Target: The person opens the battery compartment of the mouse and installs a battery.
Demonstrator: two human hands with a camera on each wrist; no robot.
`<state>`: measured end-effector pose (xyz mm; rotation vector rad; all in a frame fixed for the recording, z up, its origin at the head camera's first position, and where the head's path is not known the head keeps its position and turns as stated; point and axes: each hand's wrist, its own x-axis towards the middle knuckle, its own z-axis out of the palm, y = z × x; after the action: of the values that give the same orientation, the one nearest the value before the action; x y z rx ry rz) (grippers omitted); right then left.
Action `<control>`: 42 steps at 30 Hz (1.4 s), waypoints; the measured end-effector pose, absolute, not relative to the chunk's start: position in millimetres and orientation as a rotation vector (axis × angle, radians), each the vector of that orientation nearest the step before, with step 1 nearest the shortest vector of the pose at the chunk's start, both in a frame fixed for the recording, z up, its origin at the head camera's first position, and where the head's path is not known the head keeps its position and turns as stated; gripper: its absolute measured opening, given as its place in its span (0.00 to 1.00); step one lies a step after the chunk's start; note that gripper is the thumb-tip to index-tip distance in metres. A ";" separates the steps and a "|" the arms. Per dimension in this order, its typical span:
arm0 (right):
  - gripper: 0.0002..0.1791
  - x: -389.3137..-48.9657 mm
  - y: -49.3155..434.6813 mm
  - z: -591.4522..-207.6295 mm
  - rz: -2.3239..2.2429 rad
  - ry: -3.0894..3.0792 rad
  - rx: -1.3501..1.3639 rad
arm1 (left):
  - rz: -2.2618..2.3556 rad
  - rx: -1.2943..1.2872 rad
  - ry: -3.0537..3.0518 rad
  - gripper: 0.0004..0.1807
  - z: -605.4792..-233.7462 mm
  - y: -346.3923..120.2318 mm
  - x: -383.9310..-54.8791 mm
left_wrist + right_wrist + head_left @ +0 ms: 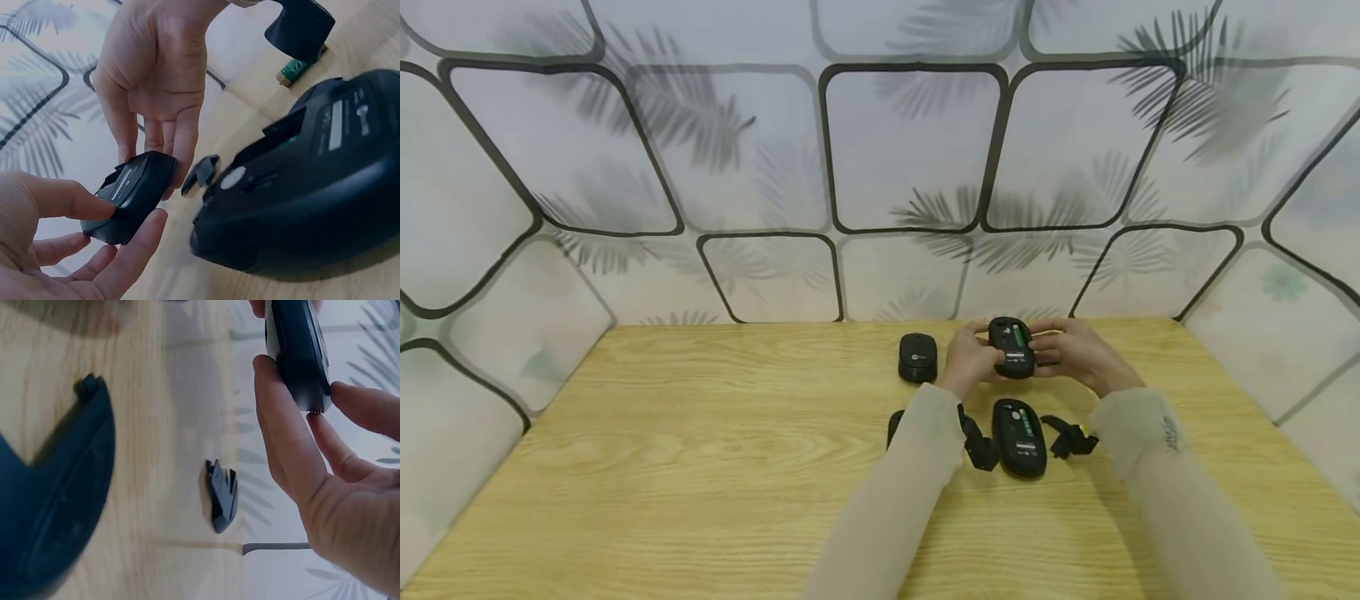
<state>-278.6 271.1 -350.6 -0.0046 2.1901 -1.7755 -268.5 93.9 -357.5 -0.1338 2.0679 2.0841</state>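
A black computer mouse is held up between both hands with its label side showing. My left hand pinches one end, thumb on the underside. At the other end, the thumb and fingers of my right hand grip its sides. A larger black mouse lies upside down on the table below the hands; in the left wrist view its battery compartment is uncovered. A small black cover piece lies on the table near my right hand. Beyond the larger mouse is a green battery.
Another black mouse stands upright left of my left hand. A dark object is mostly hidden behind the left sleeve. A large dark curved piece with a tab fills the right wrist view's left. The wooden table meets a patterned curtain.
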 end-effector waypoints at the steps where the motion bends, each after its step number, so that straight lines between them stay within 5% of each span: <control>1: 0.28 -280.1 271.1 -351.7 -1.758 2.202 -0.011 | 2.080 -0.138 2.077 0.33 -359.2 94.0 -269.9; 25: 0.25 -290.4 266.0 -360.9 -1.534 2.369 0.203 | 1.843 -0.158 2.212 0.23 -373.0 99.3 -274.3; 42: 0.25 -283.5 263.3 -326.9 -1.541 2.444 0.114 | 1.896 0.114 2.201 0.26 -328.1 71.1 -269.0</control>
<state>-283.5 263.3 -326.9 0.1139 2.4445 -1.5408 -269.0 71.1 -328.1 0.1144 2.2012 1.8960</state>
